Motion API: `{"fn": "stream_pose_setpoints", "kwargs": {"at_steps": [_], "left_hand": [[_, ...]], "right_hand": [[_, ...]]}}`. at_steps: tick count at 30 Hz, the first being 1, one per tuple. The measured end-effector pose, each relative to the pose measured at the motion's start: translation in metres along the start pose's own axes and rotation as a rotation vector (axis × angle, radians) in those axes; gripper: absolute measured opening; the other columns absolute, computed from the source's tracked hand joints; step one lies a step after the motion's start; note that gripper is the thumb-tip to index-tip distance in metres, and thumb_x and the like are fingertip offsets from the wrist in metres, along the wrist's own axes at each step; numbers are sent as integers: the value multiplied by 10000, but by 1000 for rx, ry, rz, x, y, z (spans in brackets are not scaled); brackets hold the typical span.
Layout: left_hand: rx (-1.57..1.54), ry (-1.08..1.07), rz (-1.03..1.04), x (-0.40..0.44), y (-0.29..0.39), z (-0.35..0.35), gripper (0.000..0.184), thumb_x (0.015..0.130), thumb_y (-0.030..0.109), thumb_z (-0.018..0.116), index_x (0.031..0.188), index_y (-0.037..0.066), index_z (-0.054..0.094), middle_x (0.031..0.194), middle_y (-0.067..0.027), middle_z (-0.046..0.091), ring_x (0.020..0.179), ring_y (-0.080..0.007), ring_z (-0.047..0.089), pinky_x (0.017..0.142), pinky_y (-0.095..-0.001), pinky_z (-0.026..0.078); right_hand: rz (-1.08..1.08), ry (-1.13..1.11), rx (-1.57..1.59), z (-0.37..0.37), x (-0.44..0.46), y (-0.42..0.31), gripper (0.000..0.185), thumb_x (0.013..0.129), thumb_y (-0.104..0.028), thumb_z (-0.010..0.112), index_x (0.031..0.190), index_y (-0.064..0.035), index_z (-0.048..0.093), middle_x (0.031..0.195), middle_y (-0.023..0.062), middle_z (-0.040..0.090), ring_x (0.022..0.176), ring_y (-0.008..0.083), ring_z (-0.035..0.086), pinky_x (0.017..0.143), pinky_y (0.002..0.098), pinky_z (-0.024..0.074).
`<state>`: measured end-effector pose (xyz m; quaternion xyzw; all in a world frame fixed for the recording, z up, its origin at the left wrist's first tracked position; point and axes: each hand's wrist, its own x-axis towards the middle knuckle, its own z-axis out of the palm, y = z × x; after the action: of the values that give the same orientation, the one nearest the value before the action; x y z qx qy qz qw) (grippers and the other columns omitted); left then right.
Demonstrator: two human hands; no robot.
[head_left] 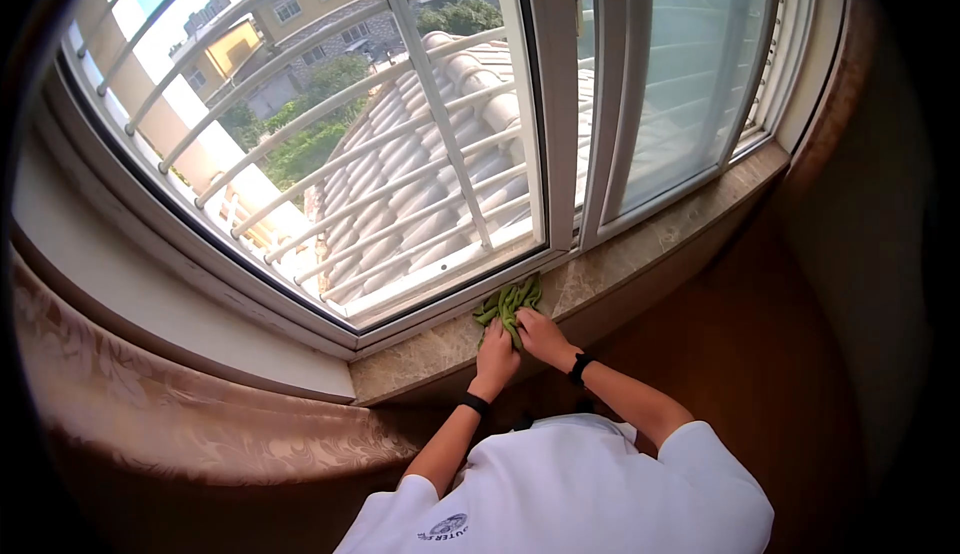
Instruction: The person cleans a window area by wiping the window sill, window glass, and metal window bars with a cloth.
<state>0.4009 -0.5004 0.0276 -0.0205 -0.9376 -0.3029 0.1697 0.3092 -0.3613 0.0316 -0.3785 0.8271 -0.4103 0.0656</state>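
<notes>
Green cloth | bunched on marbled sill, just below centre of frame | left hand: fingers closed on cloth | right hand: fingers likewise | black band at left wrist

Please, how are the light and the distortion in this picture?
Head view: the white wall outside nearly washes out, the brown floor is dim; head view: the window frame bows at left, corners are black; head view: green cloth, left hand and right hand fairly sharp.

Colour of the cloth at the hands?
The cloth is green; it shows best in the head view.
</notes>
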Motion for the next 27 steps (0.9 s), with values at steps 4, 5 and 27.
{"fn": "stream_pose_setpoints", "kwargs": {"at_steps": [4, 5, 27], "left_hand": [[-26, -41, -187, 30, 37, -83, 524, 850, 23, 604, 1348, -134, 557, 1416, -373, 523, 1370, -542, 465, 1191, -536, 380], [39, 145, -92, 42, 54, -106, 534, 860, 31, 605, 1366, -132, 552, 1428, -375, 517, 1386, -542, 455, 1196, -537, 376], [700, 795, 267, 88, 44, -343, 422, 898, 125, 660, 1283, -41, 608, 1026, -281, 702, 1260, -510, 555, 1253, -681, 215]], "right_hand": [[-257, -34, -53, -44, 52, -42, 179, 930, -17, 624, 1102, 19, 589, 1258, 229, 649, 1221, 459, 612, 969, 485, 552], [-458, 136, -62, -60, 64, -72, 161, 932, -10, 631, 1082, 21, 582, 1272, 223, 647, 1265, 455, 603, 989, 484, 552], [-876, 404, -487, -199, 189, -253, 393, 907, -95, 662, 1298, -134, 652, 1422, 130, 592, 1415, 341, 511, 1149, 541, 427]]}}
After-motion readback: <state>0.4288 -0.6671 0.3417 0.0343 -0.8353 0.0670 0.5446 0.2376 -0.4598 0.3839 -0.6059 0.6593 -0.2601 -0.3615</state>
